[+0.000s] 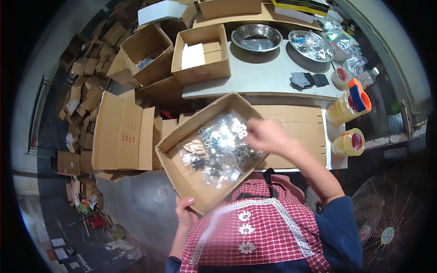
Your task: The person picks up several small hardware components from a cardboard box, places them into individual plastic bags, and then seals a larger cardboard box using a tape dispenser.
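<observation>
An open cardboard box (182,179) is tilted in front of my apron. Inside lie clear plastic bags of small hardware (221,136), with shiny metal, dark and white pieces. One small bag of wooden dowels (193,148) sits toward the left. My left hand (185,213) grips the box by its near lower corner, thumb over the edge. At the right wall of the box, my right hand (267,135) is closed beside the bags. Its fingertips are partly hidden, and I cannot make out what they hold.
Behind the box, a white table bears metal bowls (256,38), open cartons (200,54) and black plates (309,80). Tape rolls (348,142) and a tape dispenser (359,96) stand right. Flat cardboard (296,132) lies beyond my right arm. A fan (387,235) is lower right.
</observation>
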The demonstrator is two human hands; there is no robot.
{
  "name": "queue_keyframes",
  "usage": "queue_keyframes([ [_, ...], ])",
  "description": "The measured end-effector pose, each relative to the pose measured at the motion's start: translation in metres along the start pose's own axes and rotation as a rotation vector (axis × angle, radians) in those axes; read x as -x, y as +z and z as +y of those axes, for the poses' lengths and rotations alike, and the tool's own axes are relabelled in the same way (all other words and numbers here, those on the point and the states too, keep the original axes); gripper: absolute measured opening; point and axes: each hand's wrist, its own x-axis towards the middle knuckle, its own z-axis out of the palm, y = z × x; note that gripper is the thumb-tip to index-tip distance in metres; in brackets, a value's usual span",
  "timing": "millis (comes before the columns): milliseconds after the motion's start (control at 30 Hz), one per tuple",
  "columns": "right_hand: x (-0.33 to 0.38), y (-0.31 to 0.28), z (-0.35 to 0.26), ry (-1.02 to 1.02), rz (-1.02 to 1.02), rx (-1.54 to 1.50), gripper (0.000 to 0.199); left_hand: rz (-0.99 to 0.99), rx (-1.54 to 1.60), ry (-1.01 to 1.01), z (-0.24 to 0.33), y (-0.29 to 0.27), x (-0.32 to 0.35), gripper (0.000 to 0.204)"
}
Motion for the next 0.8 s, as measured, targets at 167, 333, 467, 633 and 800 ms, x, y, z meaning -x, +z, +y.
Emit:
queue_keyframes([
  [167, 0.002, 0.049, -0.031, -0.069, -0.335, 0.359, 0.026, -0.137, -0.209, 0.046, 0.016, 0.025, -0.01, 0.073],
  [333, 0.027, 0.004, 0.025, -0.002, -0.162, 0.007, 0.018, -0.048, -0.133, 0.02, 0.011, 0.019, -0.007, 0.07],
  [467, 0.078, -0.036, 0.077, 0.307, 0.118, -1.191, 0.008, 0.049, 0.022, -0.022, 0.004, 0.002, -0.012, 0.064],
  [633, 0.111, -0.028, 0.158, 0.357, 0.324, -1.802, 0.008, 0.22, -0.077, 0.074, 0.013, 0.001, -0.01, 0.074],
  [800, 0.115, -0.003, 0.195, 0.465, 0.497, -1.794, 0.008, 0.17, -0.026, 0.213, 0.031, 0.002, -0.018, 0.074],
])
